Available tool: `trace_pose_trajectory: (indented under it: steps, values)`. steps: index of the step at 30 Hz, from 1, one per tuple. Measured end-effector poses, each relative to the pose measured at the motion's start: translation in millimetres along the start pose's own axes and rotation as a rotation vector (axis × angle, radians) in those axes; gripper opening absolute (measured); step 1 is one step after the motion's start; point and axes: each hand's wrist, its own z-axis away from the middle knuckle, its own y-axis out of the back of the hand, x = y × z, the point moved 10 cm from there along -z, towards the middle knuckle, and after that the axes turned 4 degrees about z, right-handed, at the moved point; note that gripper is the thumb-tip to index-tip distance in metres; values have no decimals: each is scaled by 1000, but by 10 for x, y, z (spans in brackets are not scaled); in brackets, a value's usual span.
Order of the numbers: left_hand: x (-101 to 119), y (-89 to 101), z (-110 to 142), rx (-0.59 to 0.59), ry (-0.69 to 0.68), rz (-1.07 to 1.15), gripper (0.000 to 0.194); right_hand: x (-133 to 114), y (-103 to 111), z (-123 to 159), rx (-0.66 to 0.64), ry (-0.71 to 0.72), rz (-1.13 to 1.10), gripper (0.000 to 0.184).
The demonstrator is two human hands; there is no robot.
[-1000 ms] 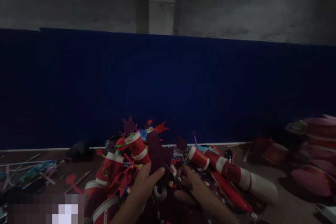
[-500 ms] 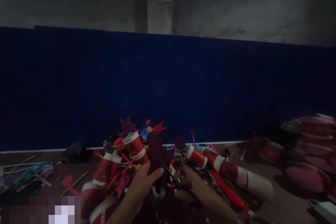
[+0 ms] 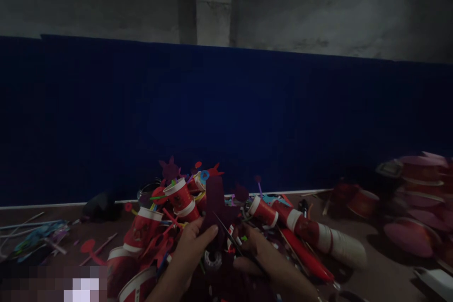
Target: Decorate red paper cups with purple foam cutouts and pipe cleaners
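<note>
A dark purple sheet [image 3: 214,193], perhaps paper or felt, stands upright between my hands. My left hand [image 3: 194,245] pinches its lower left edge, thumb on the near side. In my right hand [image 3: 253,247] is a pair of scissors [image 3: 230,235], its blades apart and pointing up and left at the sheet. The fingers are wrapped around the handles, which are partly hidden in shadow. Below the sheet, near my left hand, lies a roll of tape [image 3: 213,260]. Red paper cups [image 3: 143,229] stand beside my left forearm.
A stack of paper cups [image 3: 318,236] lies on its side to the right, along a long red tube-like item [image 3: 306,255]. More red cups and pink pieces [image 3: 412,236] pile up at far right. Straws and scraps [image 3: 38,236] lie left. A blue panel [image 3: 219,118] rises behind.
The purple sheet has turned and shifted slightly right, its side part now lower and squarer. The scissors' blades look a little wider apart. Both hands stay nearly in place.
</note>
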Motion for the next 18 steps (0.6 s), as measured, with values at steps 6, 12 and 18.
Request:
trace_pose_trajectory:
  steps: [6, 12, 18]
  values:
    - [42, 1, 10, 9, -2, -45, 40, 104, 52, 0, 20, -58, 75, 65]
    - [25, -10, -4, -24, 14, -48, 39, 153, 94, -7, 24, -55, 96, 60]
    - [35, -37, -3, -41, -1, -21, 41, 190, 72, -26, 12, -70, 110, 69]
